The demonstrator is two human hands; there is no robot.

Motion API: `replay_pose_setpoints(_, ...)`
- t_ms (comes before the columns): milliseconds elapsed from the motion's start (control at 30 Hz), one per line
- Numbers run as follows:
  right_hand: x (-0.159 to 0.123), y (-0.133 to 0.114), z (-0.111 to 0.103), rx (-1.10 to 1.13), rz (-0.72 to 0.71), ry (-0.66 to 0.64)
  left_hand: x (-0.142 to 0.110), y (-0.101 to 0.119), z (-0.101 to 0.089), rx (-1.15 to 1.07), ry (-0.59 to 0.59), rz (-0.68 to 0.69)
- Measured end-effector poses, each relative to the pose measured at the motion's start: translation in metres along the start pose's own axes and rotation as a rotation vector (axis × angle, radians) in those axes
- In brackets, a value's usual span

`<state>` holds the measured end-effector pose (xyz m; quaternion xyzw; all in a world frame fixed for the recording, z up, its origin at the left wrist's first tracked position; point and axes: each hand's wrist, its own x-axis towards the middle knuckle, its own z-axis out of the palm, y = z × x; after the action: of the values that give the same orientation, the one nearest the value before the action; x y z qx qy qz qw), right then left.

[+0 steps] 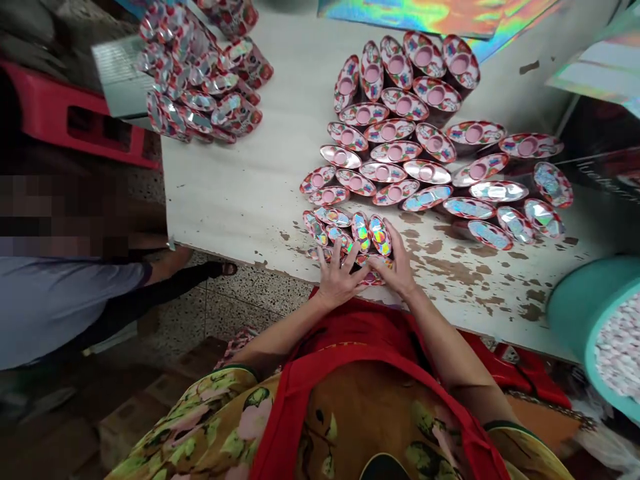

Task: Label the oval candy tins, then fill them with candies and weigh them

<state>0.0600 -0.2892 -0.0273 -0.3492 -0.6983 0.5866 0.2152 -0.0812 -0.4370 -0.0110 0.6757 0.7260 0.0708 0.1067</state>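
Observation:
A small group of oval, shiny printed packs [361,231] stands near the table's front edge, their tops glinting with rainbow colours. My left hand [337,279] rests on the nearer packs with its fingers spread, hiding part of them. On the group's right side lies my right hand [400,267], its index finger stretched along the outermost pack and its thumb pointing inward over the near ones. Beyond my hands stand many similar oval packs [390,152]; most show a round pink piece in the top. Several at the right have silvery, holographic tops [469,208].
More shiny packs [200,80] are heaped at the table's far left. Holographic sheets [415,15] lie along the back. A teal bucket [570,313] of small pale pieces stands at right. A person [65,300] is at left, near a red plastic stool [65,110].

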Motion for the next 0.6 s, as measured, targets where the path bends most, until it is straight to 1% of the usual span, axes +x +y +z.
replay_pose_setpoints(133, 0.008, -0.012, 0.062, 0.01, -0.019, 0.048, -0.022, -0.064, -0.015, 0.009, -0.029, 0.079)
replay_pose_setpoints(200, 0.015, -0.017, 0.093, 0.017, -0.018, 0.082, -0.03, -0.098, -0.024, 0.029, -0.021, 0.132)
replay_pose_setpoints(267, 0.029, -0.025, 0.125, 0.029, -0.004, 0.115, -0.037, -0.133, -0.034, 0.033, 0.008, 0.16)
replay_pose_setpoints(333, 0.052, -0.035, 0.158, 0.055, 0.013, 0.126, -0.04, -0.17, -0.044, 0.009, 0.049, 0.156)
replay_pose_setpoints(400, 0.084, -0.046, 0.191, 0.097, 0.02, 0.11, -0.04, -0.208, -0.054, -0.024, 0.089, 0.135)
replay_pose_setpoints(467, 0.118, -0.054, 0.22, 0.118, 0.023, 0.051, -0.034, -0.245, -0.062, -0.033, 0.122, 0.101)
replay_pose_setpoints(533, 0.143, -0.058, 0.239, 0.111, 0.016, 0.022, -0.024, -0.276, -0.069, -0.018, 0.16, 0.086)
replay_pose_setpoints(567, 0.148, -0.059, 0.243, 0.099, -0.001, 0.022, -0.018, -0.287, -0.073, -0.01, 0.17, 0.079)
replay_pose_setpoints(600, 0.146, -0.06, 0.241, 0.087, -0.03, 0.022, -0.013, -0.295, -0.078, -0.008, 0.176, 0.066)
